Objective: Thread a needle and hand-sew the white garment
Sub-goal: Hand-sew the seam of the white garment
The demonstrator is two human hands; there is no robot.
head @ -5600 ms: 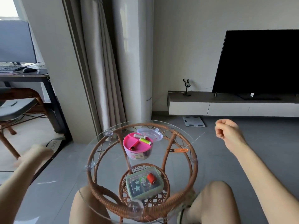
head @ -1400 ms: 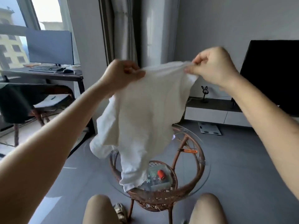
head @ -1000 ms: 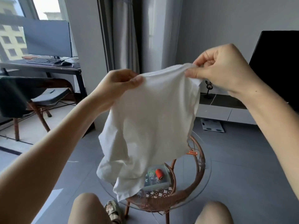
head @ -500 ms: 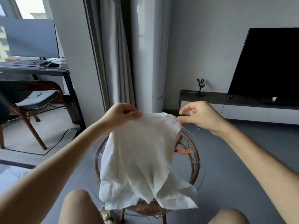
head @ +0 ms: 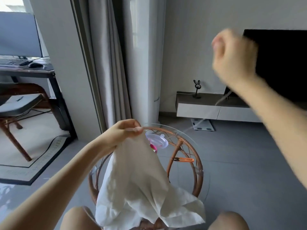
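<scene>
The white garment hangs over the round rattan table with a glass top and drapes down toward my knees. My left hand pinches its top edge above the table's far rim. My right hand is raised high at the upper right, blurred by motion, with its fingers curled. A faint pale thread slants from near the garment's top up toward that hand. I cannot make out the needle. The garment hides most of the tabletop.
A pink sewing box with a clear lid peeks out behind the garment. Orange thread snips lie on the glass to the right. A black TV on a low cabinet stands at the right, a desk and chair at the left.
My right hand has let go of the garment's edge and swung up and to the right, drawing the thread out. My left hand has lowered the garment onto the table.
</scene>
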